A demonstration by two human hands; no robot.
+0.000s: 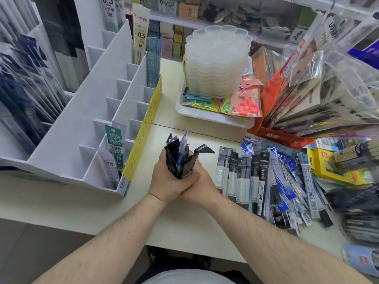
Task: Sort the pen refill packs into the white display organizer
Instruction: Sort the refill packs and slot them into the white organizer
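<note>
We grip one bundle of pen refill packs (pixel 178 158) upright over the table (pixel 123 212); the left hand (pixel 170 181) and the right hand (pixel 200 186) meet at its base, fingers of both curled tight round the dark packs, whose hang-tab ends fan upward. One black tab in the bundle reads what appears to be "AIHAO", though blur leaves the letters uncertain. The white display organizer (pixel 82 128) stands just left of the hands; its nearest slots hold a green-topped pack (pixel 114 148) marked "0.5" and a pale pack (pixel 108 169) beside it; a taller pack at the far end (pixel 140 31) also reads "0.5". A yellow strip (pixel 143 128) with handwriting runs along the organizer's right edge; we cannot read the script. More loose refill packs (pixel 272 181) lie spread on the table right of the hands; a white tray (pixel 213 117) behind carries stacked clear palettes (pixel 217 62) and packaged scissors (pixel 247 105).
</note>
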